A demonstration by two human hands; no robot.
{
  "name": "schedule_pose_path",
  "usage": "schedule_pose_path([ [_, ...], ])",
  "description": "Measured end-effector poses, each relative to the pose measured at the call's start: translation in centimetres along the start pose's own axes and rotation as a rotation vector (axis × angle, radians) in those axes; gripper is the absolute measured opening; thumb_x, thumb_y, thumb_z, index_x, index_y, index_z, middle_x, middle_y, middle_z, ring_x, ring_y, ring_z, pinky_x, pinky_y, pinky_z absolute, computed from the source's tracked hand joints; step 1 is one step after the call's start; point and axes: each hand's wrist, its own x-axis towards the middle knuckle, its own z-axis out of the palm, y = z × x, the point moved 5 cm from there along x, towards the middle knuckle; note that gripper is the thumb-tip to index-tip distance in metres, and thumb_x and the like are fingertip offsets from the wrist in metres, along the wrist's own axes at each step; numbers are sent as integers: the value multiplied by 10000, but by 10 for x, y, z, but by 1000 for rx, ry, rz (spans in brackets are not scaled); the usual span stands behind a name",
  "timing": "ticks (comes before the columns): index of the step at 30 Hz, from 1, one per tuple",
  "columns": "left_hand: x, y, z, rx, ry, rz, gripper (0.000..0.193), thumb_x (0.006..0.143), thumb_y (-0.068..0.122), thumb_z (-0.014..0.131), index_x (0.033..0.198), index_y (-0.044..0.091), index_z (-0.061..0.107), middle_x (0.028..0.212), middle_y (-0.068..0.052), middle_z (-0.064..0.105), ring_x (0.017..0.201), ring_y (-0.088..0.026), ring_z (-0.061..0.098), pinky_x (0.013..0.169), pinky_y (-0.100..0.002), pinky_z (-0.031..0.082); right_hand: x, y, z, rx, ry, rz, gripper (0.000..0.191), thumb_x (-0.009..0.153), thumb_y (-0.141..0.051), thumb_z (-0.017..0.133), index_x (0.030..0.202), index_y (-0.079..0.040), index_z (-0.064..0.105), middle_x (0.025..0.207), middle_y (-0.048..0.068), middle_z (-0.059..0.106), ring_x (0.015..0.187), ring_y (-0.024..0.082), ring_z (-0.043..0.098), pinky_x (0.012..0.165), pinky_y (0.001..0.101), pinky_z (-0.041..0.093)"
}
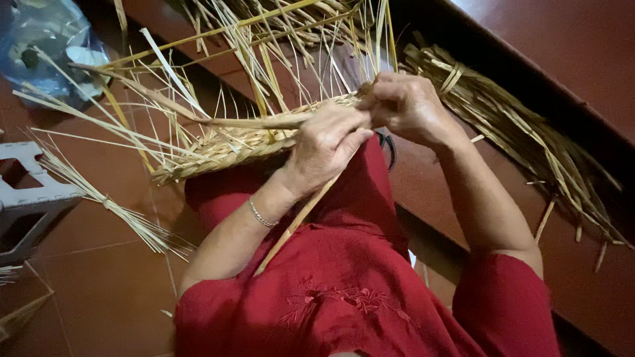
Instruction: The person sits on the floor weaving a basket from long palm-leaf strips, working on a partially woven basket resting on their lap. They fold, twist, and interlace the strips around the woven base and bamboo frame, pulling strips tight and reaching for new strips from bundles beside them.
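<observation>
The half-woven straw mat (pixel 231 147) lies across the person's lap in red cloth, running from centre toward 9 o'clock, loose strands fanning out to 12. It looks light, dry and springy; the thin strips would likely crease or split if bent sharply, so the firm woven edge is the safer place to grip. The left hand (pixel 325 147) is closed on that edge, fingers curled. The right hand (pixel 405 106), touching it at 1 o'clock, pinches strands together. A straw bundle (pixel 522 139) lies at 3 o'clock on the floor.

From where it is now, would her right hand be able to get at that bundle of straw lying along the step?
Probably yes: the right hand works at the woven piece just beside the straw bundle, with nothing between them.
</observation>
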Motion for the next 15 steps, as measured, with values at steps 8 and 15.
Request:
schedule_pose_path([
  [8, -6, 2, -44, 689, -32, 24, 331, 751, 197, 857, 1014, 69, 701, 1147, -109, 564, 1110, -293, 505, 957, -476, 369, -5, -20, -1, -203, 78, -138, 252, 904, -266, 822, 1101, -118, 772, 1008, 57, 751, 822, 193, 714, 693, 328, 596],
  [15, -13, -15, -20, 775, -62, 123, 94, 915, 64, 763, 956, 65, 678, 1116, -94, 610, 1088, -246, 533, 991, -433, 380, -9, 15, 15, -81, 195, 149, 189, 1026, -264, 757, 956, -89, 743, 761, 31, 734, 613, 89, 683, 500, 260, 550],
])
